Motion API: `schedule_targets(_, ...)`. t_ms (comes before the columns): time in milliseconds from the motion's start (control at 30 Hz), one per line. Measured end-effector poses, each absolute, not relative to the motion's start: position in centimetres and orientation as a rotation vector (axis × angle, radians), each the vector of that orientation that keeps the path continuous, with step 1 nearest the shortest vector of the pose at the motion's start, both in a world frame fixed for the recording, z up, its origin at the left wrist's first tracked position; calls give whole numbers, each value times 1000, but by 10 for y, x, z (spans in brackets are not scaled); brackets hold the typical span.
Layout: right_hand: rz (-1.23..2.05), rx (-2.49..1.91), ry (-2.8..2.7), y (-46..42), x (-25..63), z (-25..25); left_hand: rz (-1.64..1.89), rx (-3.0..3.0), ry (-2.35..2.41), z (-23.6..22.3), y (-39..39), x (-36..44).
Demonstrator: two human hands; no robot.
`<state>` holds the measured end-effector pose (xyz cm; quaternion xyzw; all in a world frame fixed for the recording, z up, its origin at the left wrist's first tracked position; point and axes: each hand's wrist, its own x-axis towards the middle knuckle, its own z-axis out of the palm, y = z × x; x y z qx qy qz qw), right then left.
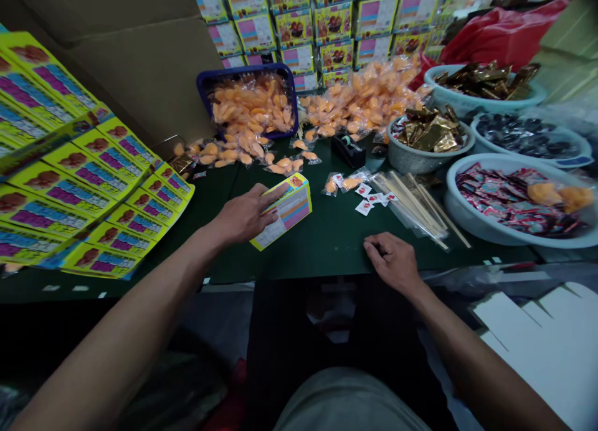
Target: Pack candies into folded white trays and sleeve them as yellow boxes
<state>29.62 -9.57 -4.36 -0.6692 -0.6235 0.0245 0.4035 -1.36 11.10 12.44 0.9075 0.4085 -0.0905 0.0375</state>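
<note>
My left hand (243, 214) rests on a small yellow printed box (290, 214), its fingers across the upper side and the thumb against the near face. The box lies on the dark green table (308, 260). To the right, my right hand (393, 260) rests at the table's near edge with the fingers curled in and nothing visible in them. Near it are small white packets with red print (365, 207) and wooden sticks (411, 207) in clear plastic. Beyond the box lie orange pieces in clear wrappers (284, 164).
Flat yellow box sheets (88, 188) stack at left. A purple basket (295, 101) and a pile of wrapped orange pieces (369, 101) stand behind. A black tape dispenser (348, 151) sits mid-table. Right are basins: gold packets (432, 132), dark packets (523, 135), red packets (504, 197).
</note>
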Motion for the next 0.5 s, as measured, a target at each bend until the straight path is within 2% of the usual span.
schedule_targets(200, 59, -1708, -1583, -93, 296, -43, 26, 2918, 1271, 114, 101, -14)
schedule_targets(400, 126, -1688, -1568, -93, 291, -38, -82, 2945, 1403, 121, 96, -15)
schedule_targets(500, 273, -1671, -1497, -84, 298, -31, -32, 2896, 1396, 109, 106, -23)
